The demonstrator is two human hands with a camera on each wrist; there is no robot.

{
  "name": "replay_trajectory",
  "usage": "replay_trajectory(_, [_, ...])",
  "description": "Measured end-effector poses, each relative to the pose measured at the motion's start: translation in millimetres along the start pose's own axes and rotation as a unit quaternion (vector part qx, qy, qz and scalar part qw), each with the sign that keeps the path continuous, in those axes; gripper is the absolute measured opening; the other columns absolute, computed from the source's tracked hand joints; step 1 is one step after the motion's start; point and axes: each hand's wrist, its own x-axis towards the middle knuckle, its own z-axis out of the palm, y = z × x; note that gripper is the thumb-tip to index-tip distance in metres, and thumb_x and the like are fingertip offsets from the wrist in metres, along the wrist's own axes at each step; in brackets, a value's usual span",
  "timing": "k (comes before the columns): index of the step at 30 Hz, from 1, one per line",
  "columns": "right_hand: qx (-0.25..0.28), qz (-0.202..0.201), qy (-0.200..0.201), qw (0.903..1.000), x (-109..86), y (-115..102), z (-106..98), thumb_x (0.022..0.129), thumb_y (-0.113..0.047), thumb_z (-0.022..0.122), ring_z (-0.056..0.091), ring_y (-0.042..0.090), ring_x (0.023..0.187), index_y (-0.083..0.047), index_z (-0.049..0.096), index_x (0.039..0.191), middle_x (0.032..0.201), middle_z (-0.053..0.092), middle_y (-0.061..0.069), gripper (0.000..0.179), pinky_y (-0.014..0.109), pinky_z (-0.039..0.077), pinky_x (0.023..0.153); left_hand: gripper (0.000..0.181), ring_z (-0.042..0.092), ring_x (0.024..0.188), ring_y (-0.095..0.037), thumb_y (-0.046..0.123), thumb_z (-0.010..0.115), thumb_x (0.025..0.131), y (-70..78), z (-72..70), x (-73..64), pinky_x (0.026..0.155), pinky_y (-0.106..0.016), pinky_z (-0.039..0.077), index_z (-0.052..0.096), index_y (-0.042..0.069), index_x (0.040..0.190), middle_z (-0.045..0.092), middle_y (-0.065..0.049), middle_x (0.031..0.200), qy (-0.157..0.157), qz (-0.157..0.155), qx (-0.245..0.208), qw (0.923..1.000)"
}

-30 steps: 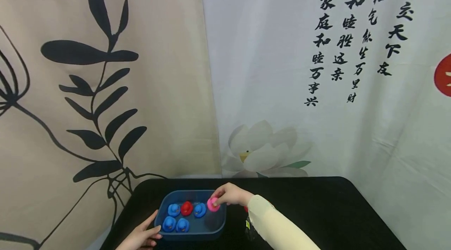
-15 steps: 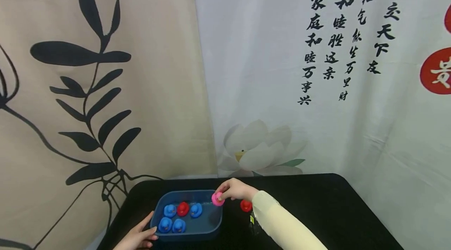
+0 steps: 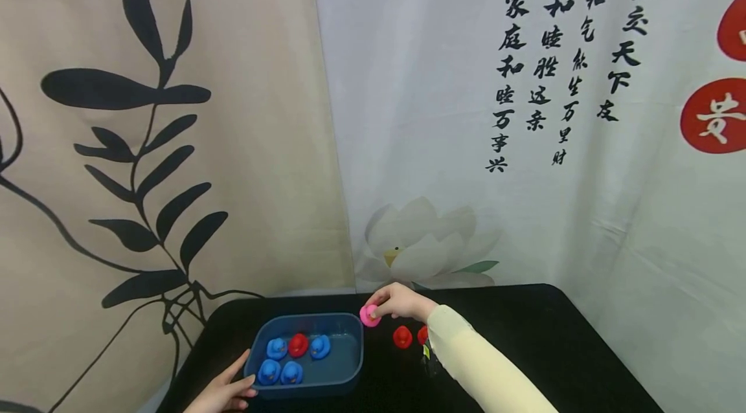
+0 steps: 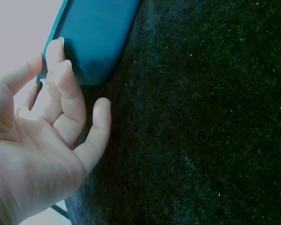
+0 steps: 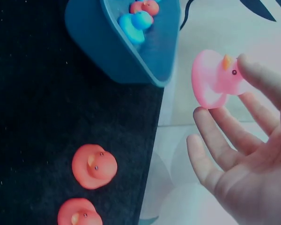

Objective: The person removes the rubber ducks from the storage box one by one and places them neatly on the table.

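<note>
A pink rubber duck (image 5: pixel 215 79) is pinched between the thumb and fingers of my right hand (image 3: pixel 402 303), raised just right of the bin's far right corner. My left hand (image 3: pixel 224 388) grips the near left corner of a blue plastic bin (image 3: pixel 354 361); in the left wrist view its thumb and fingers (image 4: pixel 71 89) are at the rim. Inside the bin, toward its left side, sit several blue rubber ducks (image 3: pixel 291 373) and one red duck (image 3: pixel 298 345). Two more red ducks (image 5: pixel 94 166) rest on the table to the right, one partly behind my right sleeve in the head view.
The table top (image 3: pixel 524 348) is black. A small dark object with a yellow-green patch (image 3: pixel 427 353) lies beside my right forearm, partly hidden. Behind the table hangs a printed cloth (image 3: pixel 454 141) with plants and writing.
My right hand has lifted the pink duck from over the bin's right side to beyond its far right corner. The red ducks on the table have come into view. The head view has shifted rightward.
</note>
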Motion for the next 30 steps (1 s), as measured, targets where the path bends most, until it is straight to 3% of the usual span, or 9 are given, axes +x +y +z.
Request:
replay_trajectory(11, [-0.003,-0.002,0.026,0.9996,-12.5,7.9,-26.1,0.087,-0.021,0.071,0.058,0.02,0.095,-0.012,0.072,0.109,0.103,0.067,0.001,0.023,0.055,0.046,0.085,0.08,0.06,0.076,-0.018,0.03,0.049,0.102,0.8,-0.2,2.5,0.074,-0.033,0.049,-0.006,-0.003,0.149,0.064,-0.007,0.091,0.009,-0.004,-0.002,0.9999])
replay_trajectory(19, [-0.018,-0.004,0.042,0.999,-22.1,14.5,-39.1,0.086,-0.02,0.072,0.059,0.019,0.094,-0.011,0.073,0.109,0.107,0.068,0.003,0.025,0.051,0.049,0.081,0.081,0.06,0.075,-0.018,0.031,0.051,0.101,-1.9,-1.3,4.2,0.073,-0.033,0.049,-0.004,-0.004,0.149,0.067,-0.007,0.09,0.023,-0.008,0.008,0.9997])
replay_trajectory(30, [-0.043,0.01,0.057,0.9974,-37.8,27.7,-57.7,0.085,-0.02,0.073,0.059,0.019,0.092,-0.011,0.073,0.108,0.106,0.067,0.003,0.025,0.046,0.049,0.075,0.082,0.061,0.074,-0.017,0.026,0.055,0.099,-7.3,-1.6,5.4,0.071,-0.031,0.048,-0.003,-0.006,0.149,0.067,-0.007,0.088,0.018,0.005,0.005,0.9998])
